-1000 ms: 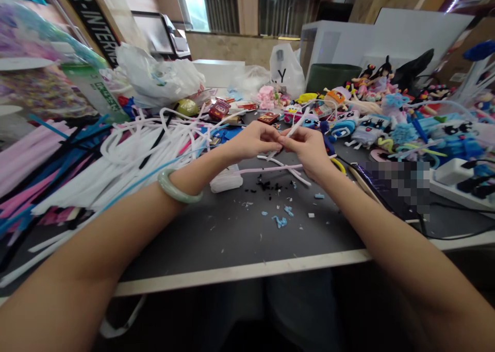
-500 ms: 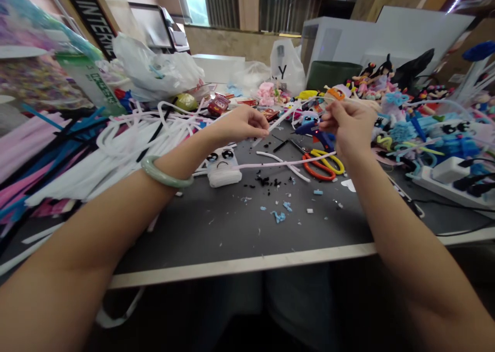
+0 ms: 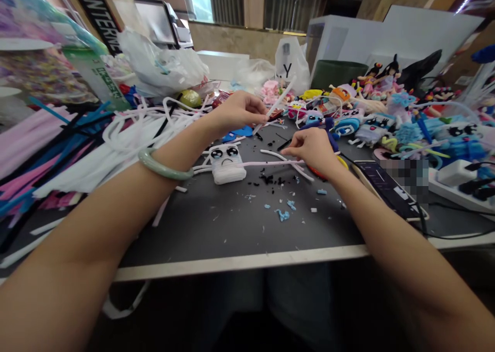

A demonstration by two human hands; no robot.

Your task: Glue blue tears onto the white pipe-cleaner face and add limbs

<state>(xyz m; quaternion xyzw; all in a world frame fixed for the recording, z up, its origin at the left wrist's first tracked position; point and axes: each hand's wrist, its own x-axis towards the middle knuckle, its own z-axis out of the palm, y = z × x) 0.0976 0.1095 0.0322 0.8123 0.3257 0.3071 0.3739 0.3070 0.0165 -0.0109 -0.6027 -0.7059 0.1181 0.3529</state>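
My left hand is raised over the table with a white pipe cleaner pinched in its fingertips, slanting up to the right. My right hand is low over the table, thumb and fingers drawn together by a curved white pipe cleaner; what they grip, if anything, is hidden. Beneath it, scissors show only parts of their red and yellow handles. Between my arms stands a white fuzzy block with a sad face, a pale pink pipe cleaner extending from its right side.
Bundles of pipe cleaners cover the left side. Black scraps and blue scraps lie in front. A phone and a power strip are at right. Finished plush figures and plastic bags line the back.
My right hand has come down and left from its raised position to the scissors. The left hand still holds the white pipe cleaner, which now points more upright. The phone has come into view.
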